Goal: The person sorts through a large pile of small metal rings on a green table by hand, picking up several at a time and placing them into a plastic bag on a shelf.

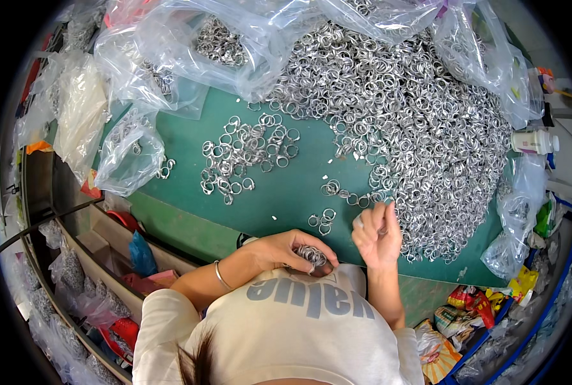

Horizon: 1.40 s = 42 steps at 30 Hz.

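Note:
My left hand (278, 248) is cupped close to my body at the table's near edge, its fingers curled round a clutch of silver metal rings (313, 256). To its right, my right hand (377, 237) is raised with the fingers bent and the thumb and forefinger close together. Whether anything small sits between them is hidden. Just beyond it lies the near edge of a large heap of silver rings (440, 128). A few loose rings (325, 222) lie on the green tabletop (286, 199) between the hands. A smaller spread of rings (247, 151) is farther left.
Clear plastic bags (247, 64), some with rings inside, line the far side. An open bag (129, 154) stands at the left, and a white bottle (535, 142) at the right edge. Open drawers (100, 247) sit lower left; colourful packets (472, 308) lie lower right.

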Each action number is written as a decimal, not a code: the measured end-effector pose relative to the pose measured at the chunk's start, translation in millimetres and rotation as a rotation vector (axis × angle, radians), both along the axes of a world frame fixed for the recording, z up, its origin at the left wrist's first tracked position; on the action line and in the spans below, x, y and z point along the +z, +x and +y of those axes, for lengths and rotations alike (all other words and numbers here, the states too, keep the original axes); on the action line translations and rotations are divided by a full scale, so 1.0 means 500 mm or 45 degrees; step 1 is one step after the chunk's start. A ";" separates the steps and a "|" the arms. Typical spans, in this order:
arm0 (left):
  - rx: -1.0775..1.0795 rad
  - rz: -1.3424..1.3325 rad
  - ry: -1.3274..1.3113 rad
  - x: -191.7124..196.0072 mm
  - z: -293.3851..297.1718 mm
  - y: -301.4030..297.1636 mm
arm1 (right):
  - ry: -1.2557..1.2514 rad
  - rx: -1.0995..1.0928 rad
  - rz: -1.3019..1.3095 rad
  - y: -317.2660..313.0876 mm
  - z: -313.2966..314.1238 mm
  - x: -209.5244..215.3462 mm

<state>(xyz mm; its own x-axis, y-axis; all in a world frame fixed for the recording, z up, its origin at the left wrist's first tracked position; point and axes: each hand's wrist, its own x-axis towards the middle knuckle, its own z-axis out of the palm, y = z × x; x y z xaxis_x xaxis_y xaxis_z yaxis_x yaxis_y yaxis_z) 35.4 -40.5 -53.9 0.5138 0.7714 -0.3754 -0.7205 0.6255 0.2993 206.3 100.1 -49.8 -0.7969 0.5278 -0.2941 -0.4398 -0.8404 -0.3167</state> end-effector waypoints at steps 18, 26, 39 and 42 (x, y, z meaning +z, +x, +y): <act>0.208 -0.271 -0.562 0.031 0.063 0.030 | 2.318 0.682 -0.378 -0.049 -0.028 0.141; 0.351 -0.704 -0.392 -0.031 0.052 0.051 | 2.125 0.545 -0.312 -0.054 0.014 0.160; 1.005 -0.267 -0.579 0.053 0.002 -0.067 | 0.796 -0.086 -0.635 -0.052 -0.015 0.057; 1.230 -0.244 -0.469 0.076 0.001 -0.137 | 0.777 -0.088 -0.661 -0.053 -0.015 0.052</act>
